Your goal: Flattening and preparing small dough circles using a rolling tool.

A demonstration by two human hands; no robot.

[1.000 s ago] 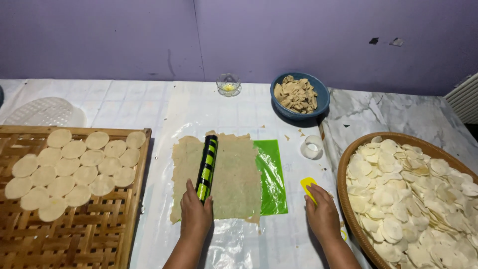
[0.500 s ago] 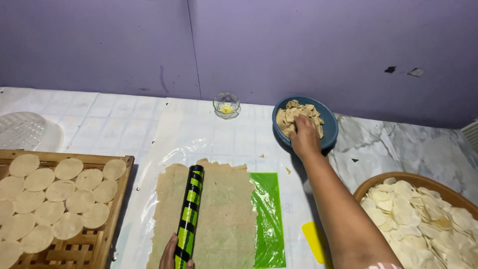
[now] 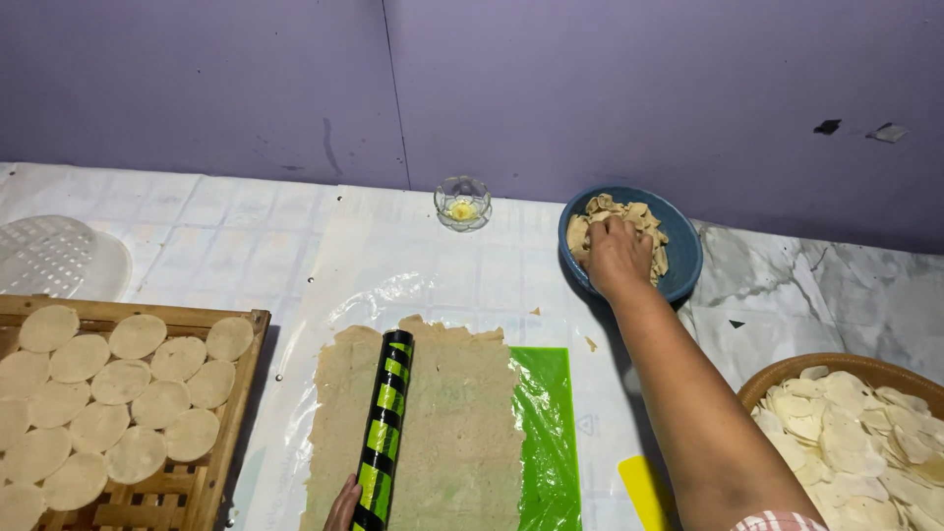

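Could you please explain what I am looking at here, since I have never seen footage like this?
There is no machine: a person wears a camera on the head, looking down at both bare hands. The right hand reaches into a blue bowl of dough scraps. The left hand, barely in view, rests by a black-and-green rolling pin lying on a rolled dough sheet, which covers a green mat. A wooden rack of dough rounds sits left, a basket of rounds right, a small glass dish behind.
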